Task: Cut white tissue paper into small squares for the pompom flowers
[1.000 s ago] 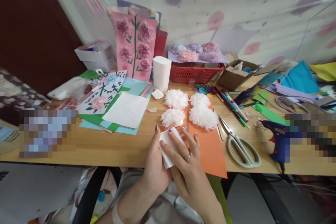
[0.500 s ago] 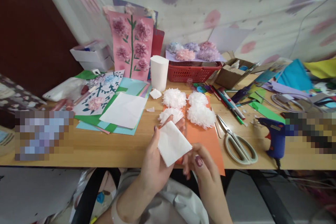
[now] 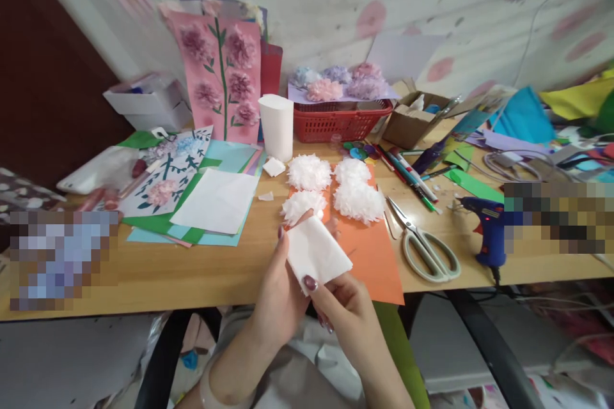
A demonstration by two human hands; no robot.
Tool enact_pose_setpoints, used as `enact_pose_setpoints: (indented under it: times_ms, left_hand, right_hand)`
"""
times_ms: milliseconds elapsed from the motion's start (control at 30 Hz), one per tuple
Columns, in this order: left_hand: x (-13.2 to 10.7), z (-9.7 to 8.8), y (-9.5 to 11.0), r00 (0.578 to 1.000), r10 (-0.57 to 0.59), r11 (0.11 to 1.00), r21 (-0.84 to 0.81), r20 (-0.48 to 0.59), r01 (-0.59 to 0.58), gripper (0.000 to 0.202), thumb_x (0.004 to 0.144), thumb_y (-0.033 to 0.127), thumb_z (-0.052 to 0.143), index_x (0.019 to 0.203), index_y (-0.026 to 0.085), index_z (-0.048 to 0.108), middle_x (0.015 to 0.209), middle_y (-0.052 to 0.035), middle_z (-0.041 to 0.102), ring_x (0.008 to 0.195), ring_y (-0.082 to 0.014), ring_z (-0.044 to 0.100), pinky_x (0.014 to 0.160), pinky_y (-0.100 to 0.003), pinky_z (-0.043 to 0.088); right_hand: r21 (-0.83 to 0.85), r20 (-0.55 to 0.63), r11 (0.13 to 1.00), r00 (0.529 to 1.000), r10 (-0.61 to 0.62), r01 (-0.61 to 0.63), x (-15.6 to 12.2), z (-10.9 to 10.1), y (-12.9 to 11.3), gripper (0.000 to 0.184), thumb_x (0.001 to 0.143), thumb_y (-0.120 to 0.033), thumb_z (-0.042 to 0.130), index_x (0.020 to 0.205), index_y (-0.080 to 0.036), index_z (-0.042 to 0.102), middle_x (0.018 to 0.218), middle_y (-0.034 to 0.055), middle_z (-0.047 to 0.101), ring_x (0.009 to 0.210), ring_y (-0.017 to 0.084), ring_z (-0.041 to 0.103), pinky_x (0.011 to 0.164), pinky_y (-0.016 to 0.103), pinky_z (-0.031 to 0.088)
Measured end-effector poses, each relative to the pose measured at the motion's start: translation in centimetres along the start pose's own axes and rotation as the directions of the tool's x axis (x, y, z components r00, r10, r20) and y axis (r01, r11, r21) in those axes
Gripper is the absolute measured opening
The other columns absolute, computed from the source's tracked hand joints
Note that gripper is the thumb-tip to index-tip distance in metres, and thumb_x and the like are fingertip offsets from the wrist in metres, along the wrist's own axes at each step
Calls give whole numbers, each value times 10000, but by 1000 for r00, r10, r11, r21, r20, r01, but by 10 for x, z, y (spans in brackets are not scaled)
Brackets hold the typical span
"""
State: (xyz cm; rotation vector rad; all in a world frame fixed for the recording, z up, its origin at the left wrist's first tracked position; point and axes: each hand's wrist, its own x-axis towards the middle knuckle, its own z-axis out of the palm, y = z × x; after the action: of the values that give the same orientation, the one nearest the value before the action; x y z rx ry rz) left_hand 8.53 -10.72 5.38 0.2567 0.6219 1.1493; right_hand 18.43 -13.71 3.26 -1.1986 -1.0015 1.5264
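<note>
A folded square of white tissue paper (image 3: 319, 249) rests in my left hand (image 3: 278, 294), the thumb along its left edge and the fingers behind it. My right hand (image 3: 348, 307) pinches the lower edge of the tissue, thumb on top; its other fingers are partly hidden underneath. Just beyond lies an orange sheet (image 3: 367, 262) bearing several fluffy white paper flowers (image 3: 309, 171) in two columns. To the right are large scissors (image 3: 426, 246) with pale handles, blades pointing away and slightly apart.
A blue glue gun (image 3: 492, 227) stands at the right. Behind are a tissue roll (image 3: 277, 128), a red basket (image 3: 340, 124) and a cardboard box (image 3: 412, 121). Stacked papers (image 3: 215, 201) lie at the left, below a pink flower picture (image 3: 230, 83). Markers (image 3: 412, 179) lie near the scissors.
My right hand has moved left from the tissue's right corner, and its thumb now presses on the lower edge. The tissue bends slightly. The view has shifted a little.
</note>
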Motion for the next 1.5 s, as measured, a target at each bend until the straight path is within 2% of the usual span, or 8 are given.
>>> enact_pose_setpoints:
  times_ms: [233,400,600,733,900,1133,1333,1500]
  left_hand:
    - [-9,-6,-11,947,316,909,306,-57,-284,602,781,188,818,1283,304,505,1036,-22,771,1003,-195,732,928,-312,534]
    - [-5,-13,-14,911,408,813,478,-60,-332,209,703,195,873,805,198,690,791,14,742,775,-126,713,740,-174,539]
    - [-8,-15,-13,894,439,741,599,-92,-303,96,724,248,856,750,217,769,721,-4,755,675,-144,694,642,-192,544]
    - [-18,-14,-12,823,556,504,741,116,-444,170,739,120,814,675,278,809,728,-20,781,721,-178,719,723,-224,548]
    - [-26,-17,-6,866,329,415,766,376,-491,311,761,77,774,875,360,833,978,-33,822,908,-245,775,898,-325,581]
    - [-24,-26,-6,832,354,366,755,427,-543,362,762,61,767,959,359,826,1067,-32,802,981,-265,773,969,-347,580]
    - [-22,-24,-10,793,521,372,753,315,-543,321,756,120,801,955,371,823,1010,3,817,850,-214,777,836,-287,633]
    - [-14,-11,-9,832,555,689,575,-26,-441,244,691,220,884,914,304,827,930,2,824,860,-185,768,786,-227,631]
  right_hand:
    - [-204,-252,969,949,-187,136,5,-9,2,386,874,-522,625,716,-172,585,549,-49,421,510,99,339,463,236,253]
    - [-235,-166,961,968,-189,147,3,-8,1,364,903,-477,580,736,-156,619,568,-38,452,512,100,354,466,235,278]
    - [-211,-50,946,964,-262,246,-5,-30,-1,261,917,-440,633,959,-185,668,810,30,647,741,175,607,680,278,512]
    - [-224,-99,816,821,-563,533,-7,-53,1,531,883,-591,640,1294,-260,580,1205,98,665,1065,256,655,882,359,559]
    - [-432,-169,682,689,-704,591,-7,-51,-1,334,898,-531,659,1052,-235,679,872,44,722,725,190,681,633,277,552]
    - [-430,-301,650,579,-758,627,-6,-48,-5,66,868,-242,746,844,-245,684,700,-18,692,641,148,660,594,246,522]
    - [-652,-495,647,424,-758,396,-3,-92,-14,67,899,-282,691,866,-223,688,746,12,696,667,174,650,630,295,505]
    - [-933,-282,354,729,-624,-58,5,-141,-24,169,936,-307,556,971,-194,677,972,108,681,863,277,651,744,389,480]
